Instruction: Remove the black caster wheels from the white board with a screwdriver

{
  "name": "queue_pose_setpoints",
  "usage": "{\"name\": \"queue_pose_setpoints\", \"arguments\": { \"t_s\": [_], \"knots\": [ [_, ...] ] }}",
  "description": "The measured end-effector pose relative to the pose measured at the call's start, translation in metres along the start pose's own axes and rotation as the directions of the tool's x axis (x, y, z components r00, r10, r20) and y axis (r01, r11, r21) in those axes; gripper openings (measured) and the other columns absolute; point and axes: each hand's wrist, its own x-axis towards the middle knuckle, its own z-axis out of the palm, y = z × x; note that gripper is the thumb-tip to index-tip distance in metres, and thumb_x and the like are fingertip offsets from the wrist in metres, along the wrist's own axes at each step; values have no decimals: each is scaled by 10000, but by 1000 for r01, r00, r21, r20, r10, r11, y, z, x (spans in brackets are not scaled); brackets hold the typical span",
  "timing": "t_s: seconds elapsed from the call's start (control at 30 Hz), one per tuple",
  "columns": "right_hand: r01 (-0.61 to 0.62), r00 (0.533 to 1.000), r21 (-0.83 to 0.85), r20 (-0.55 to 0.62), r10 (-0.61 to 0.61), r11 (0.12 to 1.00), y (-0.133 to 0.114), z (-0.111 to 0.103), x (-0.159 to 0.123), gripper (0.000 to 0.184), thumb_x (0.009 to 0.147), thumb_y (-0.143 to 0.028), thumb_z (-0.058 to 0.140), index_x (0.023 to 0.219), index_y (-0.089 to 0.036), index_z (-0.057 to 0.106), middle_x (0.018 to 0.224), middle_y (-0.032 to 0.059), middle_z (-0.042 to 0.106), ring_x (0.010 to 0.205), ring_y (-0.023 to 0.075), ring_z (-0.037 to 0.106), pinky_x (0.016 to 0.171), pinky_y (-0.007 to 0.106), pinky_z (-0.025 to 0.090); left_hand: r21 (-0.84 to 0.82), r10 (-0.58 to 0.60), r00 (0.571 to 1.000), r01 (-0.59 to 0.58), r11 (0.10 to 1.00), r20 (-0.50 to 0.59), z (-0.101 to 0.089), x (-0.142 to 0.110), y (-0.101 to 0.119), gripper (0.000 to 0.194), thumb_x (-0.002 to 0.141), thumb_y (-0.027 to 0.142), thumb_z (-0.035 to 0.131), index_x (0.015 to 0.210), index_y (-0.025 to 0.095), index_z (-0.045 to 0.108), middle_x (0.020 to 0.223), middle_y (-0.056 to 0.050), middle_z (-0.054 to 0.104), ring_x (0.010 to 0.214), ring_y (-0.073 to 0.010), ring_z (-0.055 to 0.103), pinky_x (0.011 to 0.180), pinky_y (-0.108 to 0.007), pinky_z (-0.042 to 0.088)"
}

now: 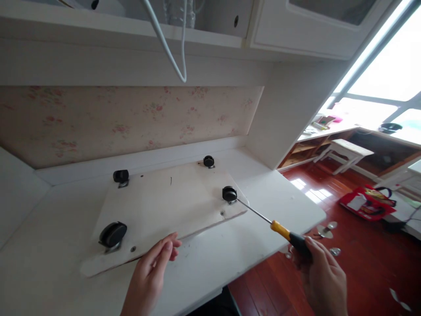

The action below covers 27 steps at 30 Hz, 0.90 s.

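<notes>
A pale board (164, 206) lies upside down on the white desk (263, 197), with black caster wheels at its corners. My right hand (324, 274) is closed around the black and yellow handle of a screwdriver (283, 231). Its thin shaft reaches up-left to the base of the near right caster (229, 193). My left hand (151, 272) rests with fingers stretched out at the board's front edge, fingertips touching it. Other casters sit at the front left (112, 235), back left (121, 176) and back right (208, 161).
A floral-papered back panel (125, 123) and a white shelf overhang the desk. White cables (174, 48) hang from above. To the right lie red wooden flooring, a red bag (366, 202), a small white bench (345, 151) and some flat metal pieces (325, 229) on the floor.
</notes>
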Motion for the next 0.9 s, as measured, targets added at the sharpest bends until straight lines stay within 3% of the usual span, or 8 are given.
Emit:
{"name": "queue_pose_setpoints", "arguments": {
  "t_s": [0.33,0.43,0.5,0.6,0.7,0.8,0.9],
  "knots": [
    [-4,1000,-62,-14,3,998,-2,0,6,439,701,-521,776,845,-120,668,574,9,594,458,128,499,361,233,328,84,23,999,-26,996,34,2,1,-5,468,830,592,622,1073,212,747,1012,-89,768,839,-240,715,773,-310,597],
    [-14,1000,3,1,14,1000,0,-2,6,429,692,-490,795,876,-123,672,605,10,615,469,122,507,367,225,342,232,121,987,-142,962,102,5,5,9,394,872,545,595,1067,235,736,1052,-75,756,908,-229,704,789,-293,585],
    [-40,999,83,15,39,996,2,-3,5,409,691,-461,806,898,-134,674,630,7,629,486,114,514,375,211,352,342,221,957,-274,899,187,11,12,26,348,907,496,570,1119,259,711,1107,-60,736,947,-212,689,785,-286,577],
    [-69,998,177,2,69,982,2,-4,3,380,679,-436,817,884,-149,677,637,-7,626,501,101,512,392,195,375,450,380,861,-503,738,340,29,27,53,321,942,411,546,1203,266,662,1172,-52,703,1004,-201,660,877,-328,553],
    [-52,998,158,-24,57,986,-2,-7,4,364,689,-445,807,866,-152,684,611,-13,609,504,100,506,405,189,384,477,524,713,-701,530,466,55,42,76,320,948,341,550,1234,221,632,1178,-66,692,1104,-221,608,995,-393,492],
    [26,998,48,-61,-23,998,-9,-12,14,373,711,-460,793,893,-150,696,584,-12,600,490,103,498,407,194,375,465,599,579,-811,354,554,82,50,89,281,957,288,539,1206,198,632,1150,-66,688,1050,-221,592,966,-405,490],
    [157,985,-35,-70,-159,987,-18,-15,32,402,713,-490,783,900,-143,699,568,-10,592,462,116,489,397,225,370,459,587,472,-869,185,658,103,50,97,209,970,227,493,1095,208,659,1104,-51,688,958,-217,580,878,-400,505]
  ]
}}
